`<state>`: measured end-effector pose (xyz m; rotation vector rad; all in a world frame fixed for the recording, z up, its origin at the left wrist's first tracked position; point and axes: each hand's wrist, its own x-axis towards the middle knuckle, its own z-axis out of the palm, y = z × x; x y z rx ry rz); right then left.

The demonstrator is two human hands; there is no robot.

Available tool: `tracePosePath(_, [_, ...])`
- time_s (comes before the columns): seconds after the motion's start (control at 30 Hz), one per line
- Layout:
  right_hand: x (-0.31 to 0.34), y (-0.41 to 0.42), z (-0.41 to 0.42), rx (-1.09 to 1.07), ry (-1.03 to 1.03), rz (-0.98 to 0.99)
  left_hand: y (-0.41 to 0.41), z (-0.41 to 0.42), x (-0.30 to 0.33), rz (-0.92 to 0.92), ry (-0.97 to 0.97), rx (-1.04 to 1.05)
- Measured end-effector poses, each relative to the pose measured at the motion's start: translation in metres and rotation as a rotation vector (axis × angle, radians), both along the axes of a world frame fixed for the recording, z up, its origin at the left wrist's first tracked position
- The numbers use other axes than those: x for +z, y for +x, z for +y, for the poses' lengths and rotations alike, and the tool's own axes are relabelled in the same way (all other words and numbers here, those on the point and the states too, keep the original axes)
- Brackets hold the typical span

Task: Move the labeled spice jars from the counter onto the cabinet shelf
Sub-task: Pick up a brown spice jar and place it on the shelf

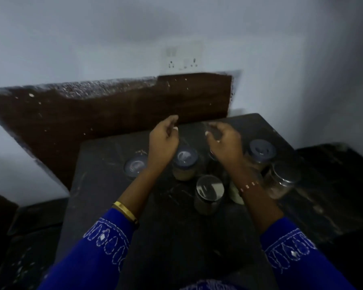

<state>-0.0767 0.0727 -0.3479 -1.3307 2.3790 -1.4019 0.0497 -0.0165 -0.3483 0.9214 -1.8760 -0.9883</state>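
Note:
Several spice jars stand on a dark stone counter (113, 206). Three have dark blue lids: one at the left (134, 165), one in the middle (186, 162), one at the right (261, 151). Two have clear lids, one in front (210, 190) and one at the far right (283, 178). Both hands hover above the jars, touching none. My left hand (162, 143) has its fingers loosely curled and holds nothing. My right hand (224, 143) is also loosely curled with nothing in it. My right wrist partly hides another jar (236, 193). The picture is dim and blurred.
A dark brown wooden board (113, 109) leans against the pale wall behind the counter. A white socket plate (182, 57) sits on the wall above it. Lower dark surfaces lie at the left (29, 237) and right (333, 195) of the counter.

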Motion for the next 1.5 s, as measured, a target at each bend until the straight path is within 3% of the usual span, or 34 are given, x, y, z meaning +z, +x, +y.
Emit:
tracePosePath(0.17, [-0.049, 0.006, 0.043, 0.092, 0.293, -0.130, -0.001, 0.044, -0.052, -0.104, 0.199, -0.008])
tracePosePath(0.3, [-0.080, 0.004, 0.059, 0.186, 0.536, -0.079, -0.001, 0.064, -0.077, -0.161, 0.322, -0.017])
tracePosePath(0.43, [-0.101, 0.010, 0.064, 0.278, 0.630, -0.091, 0.000, 0.074, -0.097, -0.242, 0.411, -0.021])
tracePosePath(0.57, [-0.112, 0.014, 0.065, 0.242, 0.554, -0.101, 0.003, 0.085, -0.108, -0.274, 0.543, -0.069])
tracePosePath(0.7, [-0.112, 0.013, 0.063, 0.159, 0.442, -0.131, 0.007, 0.091, -0.100, -0.191, 0.617, -0.109])
tracePosePath(1.03, [-0.013, 0.010, 0.029, 0.065, -0.046, -0.316, 0.020, 0.076, -0.037, -0.018, 0.421, -0.235])
tracePosePath(1.27, [0.021, 0.027, 0.024, 0.148, -0.184, -0.562, 0.020, 0.071, -0.018, 0.096, 0.342, -0.177])
tracePosePath(1.43, [0.027, 0.017, 0.025, 0.266, -0.235, -0.651, 0.025, 0.059, 0.002, 0.342, 0.474, -0.132])
tracePosePath(1.5, [0.026, 0.020, 0.023, 0.308, -0.213, -0.649, 0.021, 0.056, 0.007, 0.336, 0.346, -0.051])
